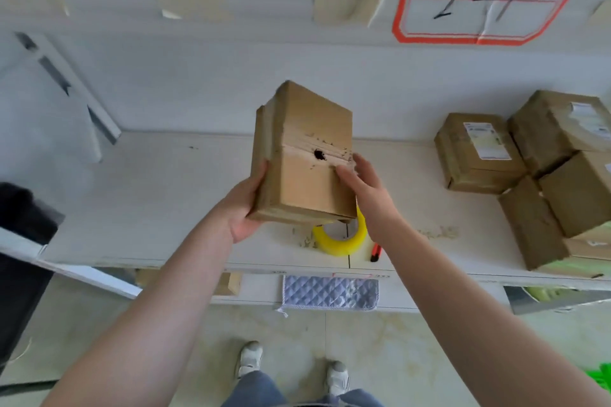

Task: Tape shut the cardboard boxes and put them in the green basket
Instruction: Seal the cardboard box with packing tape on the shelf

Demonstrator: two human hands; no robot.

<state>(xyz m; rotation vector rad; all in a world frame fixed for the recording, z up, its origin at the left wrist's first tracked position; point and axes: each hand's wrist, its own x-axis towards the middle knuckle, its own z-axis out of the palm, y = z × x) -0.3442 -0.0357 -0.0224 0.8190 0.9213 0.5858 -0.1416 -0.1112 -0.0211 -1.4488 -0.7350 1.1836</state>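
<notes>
I hold a brown cardboard box tilted above the white table, its upper face showing a seam with a small dark hole. My left hand grips its lower left side and corner. My right hand rests on its right edge, fingers on the upper face near the seam. A roll of yellow tape lies on the table just beneath the box, partly hidden by it. A corner of something bright green, perhaps the basket, shows at the bottom right edge.
Several more cardboard boxes, some labelled, are piled at the table's right end. A red-and-black pen lies beside the tape. A quilted cloth hangs off the table's front. A dark object stands at left.
</notes>
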